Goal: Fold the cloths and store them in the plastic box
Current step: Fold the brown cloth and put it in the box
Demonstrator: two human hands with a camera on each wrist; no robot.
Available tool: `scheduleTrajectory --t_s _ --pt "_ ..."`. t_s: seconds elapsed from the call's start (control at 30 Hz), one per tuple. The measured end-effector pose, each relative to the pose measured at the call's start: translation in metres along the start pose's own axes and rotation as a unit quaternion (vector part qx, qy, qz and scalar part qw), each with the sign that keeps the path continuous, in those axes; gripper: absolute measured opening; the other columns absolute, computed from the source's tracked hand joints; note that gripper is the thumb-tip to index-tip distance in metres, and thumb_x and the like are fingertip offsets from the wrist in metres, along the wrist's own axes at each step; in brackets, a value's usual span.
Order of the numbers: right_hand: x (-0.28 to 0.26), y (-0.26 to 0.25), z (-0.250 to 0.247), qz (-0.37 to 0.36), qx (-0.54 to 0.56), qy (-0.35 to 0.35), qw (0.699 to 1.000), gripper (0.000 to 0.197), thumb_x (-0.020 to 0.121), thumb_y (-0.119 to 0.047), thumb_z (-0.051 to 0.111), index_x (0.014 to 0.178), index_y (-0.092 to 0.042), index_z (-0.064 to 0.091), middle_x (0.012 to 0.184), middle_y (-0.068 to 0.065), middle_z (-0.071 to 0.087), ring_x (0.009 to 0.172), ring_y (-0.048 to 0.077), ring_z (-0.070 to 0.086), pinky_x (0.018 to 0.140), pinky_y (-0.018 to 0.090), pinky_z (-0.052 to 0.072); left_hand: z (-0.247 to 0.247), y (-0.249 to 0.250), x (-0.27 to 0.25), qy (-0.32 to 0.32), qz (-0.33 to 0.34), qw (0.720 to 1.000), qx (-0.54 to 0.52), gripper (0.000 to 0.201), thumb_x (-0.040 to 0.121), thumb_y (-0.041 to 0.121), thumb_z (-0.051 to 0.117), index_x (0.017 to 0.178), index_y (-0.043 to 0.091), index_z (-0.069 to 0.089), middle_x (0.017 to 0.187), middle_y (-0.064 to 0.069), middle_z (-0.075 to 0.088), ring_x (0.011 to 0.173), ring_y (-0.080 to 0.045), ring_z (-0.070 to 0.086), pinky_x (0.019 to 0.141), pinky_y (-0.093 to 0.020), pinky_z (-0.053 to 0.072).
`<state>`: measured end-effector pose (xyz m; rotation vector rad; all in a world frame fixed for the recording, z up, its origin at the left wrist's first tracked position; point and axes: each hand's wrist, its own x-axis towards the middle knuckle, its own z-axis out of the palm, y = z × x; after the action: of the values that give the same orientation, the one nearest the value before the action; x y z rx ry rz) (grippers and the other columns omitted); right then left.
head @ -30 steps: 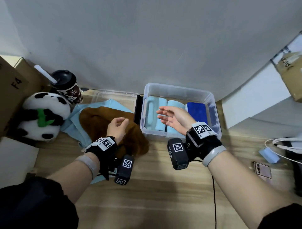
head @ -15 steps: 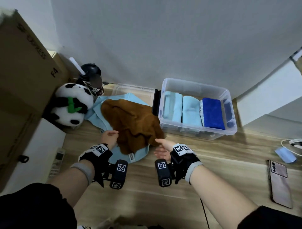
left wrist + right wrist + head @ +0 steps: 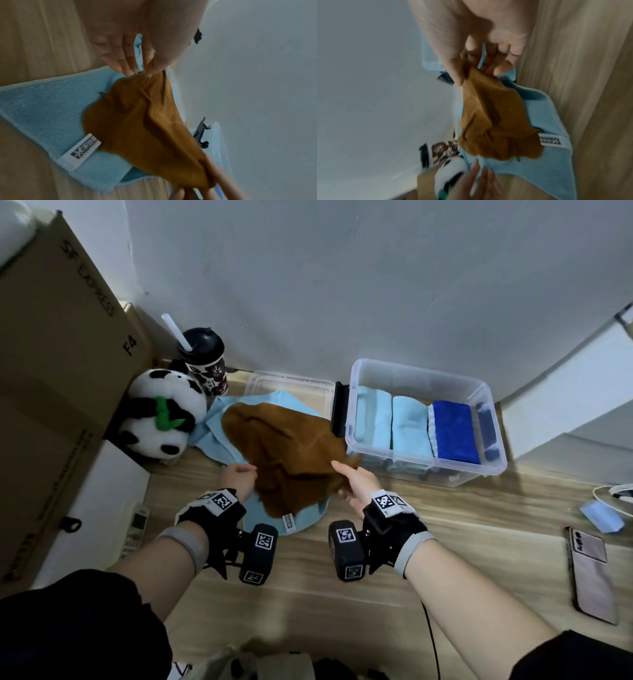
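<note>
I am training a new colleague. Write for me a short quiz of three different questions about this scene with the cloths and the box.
1. True or false: both hands pinch the brown cloth.
2. Multiple choice: what lies directly under the brown cloth? A) a light blue cloth B) a phone C) a box lid only
3. How many folded cloths stand in the plastic box, and in which colours?

Key:
1. True. The left hand pinches one edge, the right hand the opposite edge.
2. A
3. Three: two light blue, one dark blue.
</note>
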<state>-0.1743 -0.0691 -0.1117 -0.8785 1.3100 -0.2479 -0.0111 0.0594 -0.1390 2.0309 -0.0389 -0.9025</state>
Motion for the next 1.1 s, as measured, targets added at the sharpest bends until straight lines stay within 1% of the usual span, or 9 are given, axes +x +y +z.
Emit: scheduleTrajectory --t_s 0.1,0.2,0.3,0.5,0.67,0.83,0.9,0.97,1.1 --pt "-0.03 -0.007 0.008 -0.109 -0.027 -0.039 0.993 0.016 0.078 -0.02 0.068 0.094 -0.017 0.066 0.1 0.005 0.071 0.097 0.023 0.065 0.094 0.039 0.05 0.0 0.016 -0.009 0.036 0.046 0.998 -0.004 0.024 0.085 0.004 0.049 0.069 0.022 0.051 0.094 -0.023 0.06 0.102 -0.042 0.059 0.09 -0.047 0.048" --pt "-0.071 -0.03 0.011 -0.216 -0.013 -0.072 0.974 0.014 0.083 -0.007 0.06 0.085 -0.02 0.064 0.091 0.004 0.069 0.09 0.021 0.065 0.088 0.036 0.053 -0.002 0.048 -0.019 0.012 0.102 0.994 -0.032 0.026 0.087 0.008 0.05 0.065 0.021 0.052 0.082 -0.017 0.064 0.077 -0.03 0.062 0.072 -0.034 0.055" --pt "-0.111 -0.067 0.0 -0.28 0.046 -0.096 0.954 0.018 0.082 0.001 0.055 0.078 -0.015 0.062 0.079 0.003 0.063 0.079 0.017 0.059 0.078 0.028 0.048 -0.006 0.097 -0.037 -0.038 0.131 0.981 -0.138 0.033 0.092 0.01 0.047 0.06 0.02 0.05 0.056 0.002 0.046 0.049 -0.008 0.044 0.037 -0.012 0.033" --pt "-0.158 -0.115 -0.044 -0.346 -0.034 -0.151 0.926 0.019 0.074 -0.004 0.053 0.091 -0.01 0.058 0.084 0.007 0.057 0.085 0.019 0.054 0.081 0.029 0.042 -0.004 0.156 -0.106 -0.22 0.263 0.934 -0.105 0.014 0.093 0.025 0.05 0.085 0.025 0.062 0.091 0.004 0.067 0.088 -0.011 0.061 0.075 -0.026 0.04" --pt "-0.163 -0.105 -0.078 -0.353 -0.165 -0.1 0.916 0.006 0.08 -0.008 0.058 0.081 -0.013 0.055 0.08 0.009 0.056 0.079 0.019 0.053 0.071 0.029 0.041 0.032 0.136 -0.149 -0.414 0.238 0.877 -0.059 0.046 0.078 0.055 0.057 0.101 0.015 0.056 0.1 -0.01 0.056 0.093 -0.02 0.056 0.092 -0.033 0.039" --pt "-0.159 -0.079 -0.112 -0.34 -0.185 -0.08 0.919 0.013 0.086 -0.008 0.062 0.083 -0.02 0.057 0.084 0.002 0.065 0.076 0.01 0.062 0.07 0.021 0.05 0.06 0.116 -0.174 -0.423 0.258 0.868 -0.022 0.026 0.086 0.017 0.065 0.107 0.002 0.062 0.099 -0.011 0.065 0.082 -0.011 0.064 0.085 -0.022 0.053" --pt "-0.159 -0.072 -0.125 -0.323 -0.181 -0.072 0.926 0.013 0.084 -0.011 0.065 0.091 -0.017 0.056 0.088 0.007 0.068 0.08 0.016 0.066 0.074 0.026 0.053 0.068 0.114 -0.18 -0.421 0.262 0.868 -0.024 0.023 0.086 0.016 0.064 0.106 0.007 0.065 0.099 -0.008 0.07 0.084 -0.012 0.067 0.085 -0.022 0.054" --pt "-0.158 -0.064 -0.139 -0.297 -0.173 -0.077 0.936 0.021 0.081 -0.011 0.069 0.096 -0.016 0.054 0.088 0.008 0.071 0.078 0.018 0.068 0.074 0.028 0.053 0.074 0.116 -0.186 -0.41 0.267 0.872 -0.028 0.002 0.086 0.017 0.064 0.085 0.018 0.066 0.084 -0.002 0.072 0.071 -0.009 0.066 0.073 -0.018 0.055" --pt "-0.148 -0.039 -0.161 -0.226 -0.251 -0.127 0.932 0.051 0.067 -0.024 0.081 0.113 -0.012 0.06 0.108 0.007 0.07 0.102 0.02 0.066 0.095 0.037 0.05 0.082 0.119 -0.195 -0.398 0.288 0.87 -0.045 0.014 0.087 0.015 0.062 0.074 0.018 0.06 0.068 0.002 0.068 0.059 -0.008 0.062 0.064 -0.017 0.051"
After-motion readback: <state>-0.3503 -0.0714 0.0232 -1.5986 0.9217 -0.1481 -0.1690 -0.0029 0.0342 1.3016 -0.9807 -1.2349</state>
